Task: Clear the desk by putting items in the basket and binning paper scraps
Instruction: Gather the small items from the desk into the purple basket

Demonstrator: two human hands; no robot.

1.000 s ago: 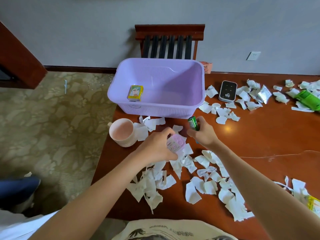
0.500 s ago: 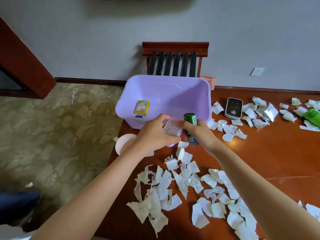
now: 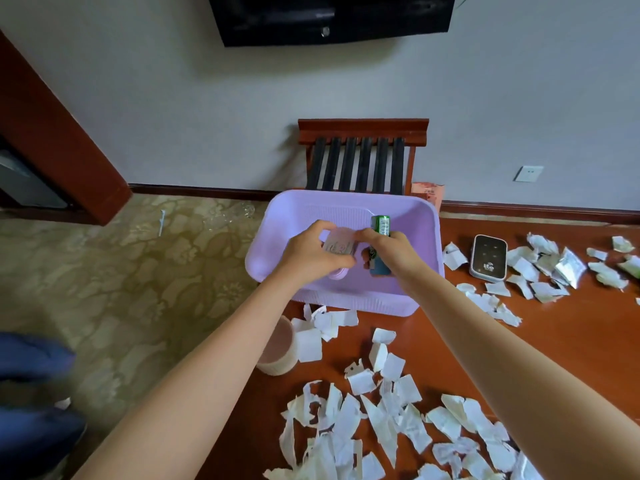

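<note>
Red-brown polished wood makes up the desk (image 3: 571, 358), which stands over a floor of beige patterned carpet (image 3: 138, 289). Behind it rises a pale wall carrying one dark television (image 3: 329, 15) and one white socket (image 3: 528, 173). One slatted wooden rack (image 3: 360, 161) stands against the wall just past the desk's far edge.

One lilac basket (image 3: 346, 301) sits at the far left corner of the desk. Both hands are held over its open top. The left hand (image 3: 311, 252) has its fingers curled round one small pink-and-white packet (image 3: 341, 244). The right hand (image 3: 388, 249) grips one green pack (image 3: 381, 225) upright, and its forefinger reaches across to touch the packet. A blue-grey part below the fist possibly belongs to the same pack.

One pink cup (image 3: 280, 358) stands at the left edge, partly hidden by the left forearm. One white pocket device (image 3: 488, 258) lies just right of the basket, and one foil sachet (image 3: 569, 266) lies further right among torn paper. White paper scraps (image 3: 384, 420) are too many to count. They lie in three loose patches: along the near edge, before the basket's front wall, and toward the right edge.
</note>
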